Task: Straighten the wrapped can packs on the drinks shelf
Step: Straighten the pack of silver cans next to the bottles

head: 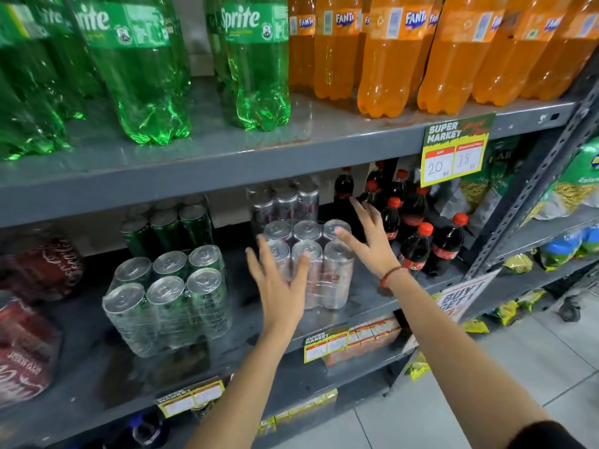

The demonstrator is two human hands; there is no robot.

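A wrapped pack of silver cans (327,270) stands near the front of the grey middle shelf (372,296). My left hand (280,286) hovers spread at its left front face, fingers apart. On the pack's right side my right hand (366,241) is raised, fingers spread, with a red cord on the wrist. Neither hand closes around the pack. A second silver pack (285,199) stands behind it. To the left sits a wrapped pack of green cans (171,299), turned at an angle, with another green pack (168,225) behind.
Red cola can packs (29,335) lie at the far left. Small cola bottles (418,241) crowd the shelf just right of my right hand. Sprite bottles (146,76) and Fanta bottles (389,53) fill the shelf above. A price sign (453,150) hangs from its edge.
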